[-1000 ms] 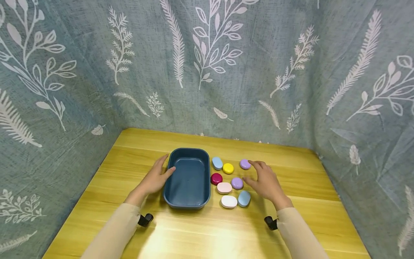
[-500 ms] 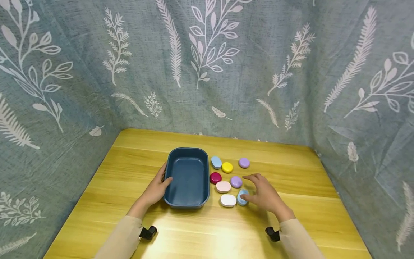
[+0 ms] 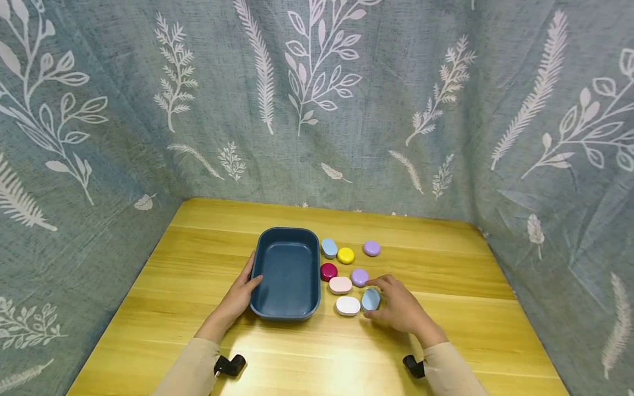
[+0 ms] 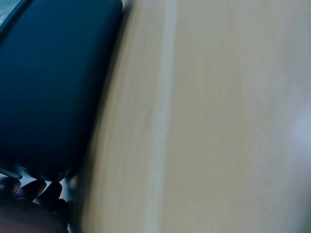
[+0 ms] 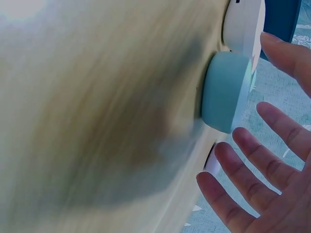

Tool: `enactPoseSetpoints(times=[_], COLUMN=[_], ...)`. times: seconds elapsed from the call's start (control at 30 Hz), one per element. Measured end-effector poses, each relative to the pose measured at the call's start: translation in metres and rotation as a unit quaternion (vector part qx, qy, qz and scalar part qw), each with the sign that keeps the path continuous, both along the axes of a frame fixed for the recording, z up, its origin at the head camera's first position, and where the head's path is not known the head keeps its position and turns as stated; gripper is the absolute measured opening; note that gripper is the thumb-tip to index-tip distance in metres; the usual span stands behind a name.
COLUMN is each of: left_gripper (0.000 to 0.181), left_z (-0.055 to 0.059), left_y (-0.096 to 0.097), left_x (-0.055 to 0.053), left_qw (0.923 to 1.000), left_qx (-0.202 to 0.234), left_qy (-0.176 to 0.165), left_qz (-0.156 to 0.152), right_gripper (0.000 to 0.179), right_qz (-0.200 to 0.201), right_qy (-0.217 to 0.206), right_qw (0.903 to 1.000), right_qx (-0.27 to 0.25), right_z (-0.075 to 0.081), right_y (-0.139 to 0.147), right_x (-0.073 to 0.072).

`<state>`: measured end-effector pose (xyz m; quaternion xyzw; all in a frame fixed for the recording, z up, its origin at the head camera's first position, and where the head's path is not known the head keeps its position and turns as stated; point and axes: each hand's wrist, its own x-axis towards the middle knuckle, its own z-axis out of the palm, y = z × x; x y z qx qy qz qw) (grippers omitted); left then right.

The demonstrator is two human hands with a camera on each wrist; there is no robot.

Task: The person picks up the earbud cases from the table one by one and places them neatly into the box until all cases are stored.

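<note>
My left hand (image 3: 238,297) grips the left wall of a dark blue rectangular tray (image 3: 286,283), thumb over the rim and the other fingers outside. In the left wrist view those fingers (image 4: 46,191) show at the tray's wall. A light blue oval piece (image 3: 370,300), smooth and thick-sided in the right wrist view, sits on the table. Around its right side hovers my right hand (image 3: 398,305), thumb near its front edge and fingertips behind it. The right wrist view shows these fingers (image 5: 248,174) spread, with a gap to the blue piece (image 5: 226,90).
Left of that piece lies a white oval one (image 3: 348,306). Between it and the tray's right side are pink (image 3: 340,285), dark red (image 3: 328,271), yellow (image 3: 345,255), purple (image 3: 360,277) and another light blue piece (image 3: 329,248). A second purple one (image 3: 372,248) lies farther back.
My right hand has come down from the far purple piece to the near light blue one. The left hand has slid toward me along the tray's side and settled on its wall.
</note>
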<state>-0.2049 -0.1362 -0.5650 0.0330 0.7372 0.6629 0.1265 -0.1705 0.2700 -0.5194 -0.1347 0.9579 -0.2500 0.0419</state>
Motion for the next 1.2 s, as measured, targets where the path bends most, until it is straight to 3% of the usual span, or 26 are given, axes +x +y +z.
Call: enactPoseSetpoints(times=[0.53, 1.2], left_gripper=[0.065, 0.060], left_z=[-0.011, -0.013], left_y=[0.004, 0.004], left_x=[0.005, 0.007], left_qw=[0.9995, 0.9989], left_qx=[0.022, 0.024], left_qy=[0.021, 0.036], left_qz=[0.005, 0.016], right_gripper=[0.060, 0.053], right_qz=[-0.028, -0.041], right_qy=[-0.004, 0.013], right_qw=[0.9996, 0.9990], right_qx=[0.004, -0.008], right_z=[-0.013, -0.018], right_y=[-0.008, -0.006], right_x=[0.002, -0.001])
